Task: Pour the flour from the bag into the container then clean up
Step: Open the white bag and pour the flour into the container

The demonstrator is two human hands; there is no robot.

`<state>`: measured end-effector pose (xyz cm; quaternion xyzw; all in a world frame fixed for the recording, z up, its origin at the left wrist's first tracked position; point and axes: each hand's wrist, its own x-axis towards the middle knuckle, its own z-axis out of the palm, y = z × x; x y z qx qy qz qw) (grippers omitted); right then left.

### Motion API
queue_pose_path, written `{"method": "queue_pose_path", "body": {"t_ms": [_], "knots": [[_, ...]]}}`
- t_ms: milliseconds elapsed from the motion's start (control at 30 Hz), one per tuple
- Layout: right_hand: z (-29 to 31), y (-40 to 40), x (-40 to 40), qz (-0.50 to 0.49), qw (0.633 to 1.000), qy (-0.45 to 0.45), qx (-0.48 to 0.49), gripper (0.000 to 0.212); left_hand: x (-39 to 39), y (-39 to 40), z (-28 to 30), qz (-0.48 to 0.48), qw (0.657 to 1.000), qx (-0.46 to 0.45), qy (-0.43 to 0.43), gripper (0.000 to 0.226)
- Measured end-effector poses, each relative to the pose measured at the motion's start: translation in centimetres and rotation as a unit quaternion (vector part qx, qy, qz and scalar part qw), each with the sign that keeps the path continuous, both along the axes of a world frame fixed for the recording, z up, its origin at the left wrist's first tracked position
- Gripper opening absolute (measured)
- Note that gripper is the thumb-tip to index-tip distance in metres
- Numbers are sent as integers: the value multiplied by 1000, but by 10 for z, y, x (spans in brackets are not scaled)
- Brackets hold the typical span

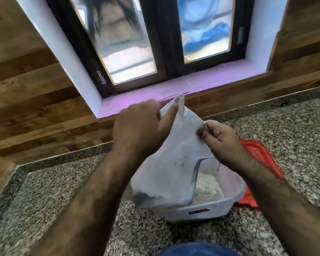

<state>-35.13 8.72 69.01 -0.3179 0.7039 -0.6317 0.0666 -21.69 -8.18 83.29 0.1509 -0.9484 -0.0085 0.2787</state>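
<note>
A translucent white plastic bag (171, 159) hangs upside down over a clear plastic container (211, 207) on the granite counter. My left hand (139, 128) grips the bag's upper left corner, and my right hand (224, 139) pinches its upper right edge. The bag's lower end reaches down into the container. Pale flour (209, 189) lies in the container's bottom. The bag looks nearly flat, with a dark smudge low on its left side.
A red lid (260, 156) lies on the speckled granite counter (63, 191) just behind and right of the container. A wood-panelled wall and a dark-framed window (166, 43) with a pink sill (192, 85) stand behind. Bare counter spreads left and right.
</note>
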Motion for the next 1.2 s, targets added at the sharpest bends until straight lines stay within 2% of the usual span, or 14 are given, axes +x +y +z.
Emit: {"method": "queue_pose_path", "body": {"t_ms": [133, 200, 333, 433, 500, 600, 633, 667, 767, 800, 867, 1000, 1133, 1200], "knots": [[-13, 7, -2, -17, 1000, -19, 15, 35, 52, -45, -26, 21, 999, 37, 26, 44], [-19, 9, -4, -23, 999, -30, 15, 32, 68, -71, -46, 41, 996, 74, 25, 37], [-35, 11, -7, -37, 996, -71, 25, 32, 98, -107, -86, 90, 983, 160, 30, 52], [-45, 13, -6, -58, 991, -123, 17, 23, 114, -120, -110, 133, 958, 246, 67, 58], [-48, 12, -6, -72, 986, -147, 16, 20, 119, -126, -128, 158, 919, 341, 119, 55], [-48, 11, -6, -86, 983, -161, 23, 23, 122, -124, -150, 144, 807, 531, 213, 62], [-47, 10, -6, -85, 982, -166, 23, 23, 122, -120, -156, 127, 784, 560, 235, 67], [-45, 9, -6, -84, 982, -169, 24, 23, 122, -113, -160, 101, 782, 562, 251, 74], [-42, 9, -4, -86, 981, -174, 29, 23, 113, -91, -169, 27, 812, 506, 289, 102], [-42, 9, -5, -87, 981, -174, 30, 23, 109, -89, -174, 31, 812, 493, 312, 97], [-44, 11, -7, -90, 981, -169, 40, 23, 98, -88, -177, 52, 805, 467, 363, 71], [-41, 19, -10, -102, 980, -164, 53, 20, 80, -86, -166, 79, 815, 415, 397, 33], [-35, 29, -13, -98, 983, -151, 40, 13, 66, -86, -152, 46, 844, 359, 397, 31], [-34, 32, -13, -87, 985, -139, 46, 28, 60, -84, -144, 20, 850, 345, 397, 38]]}}
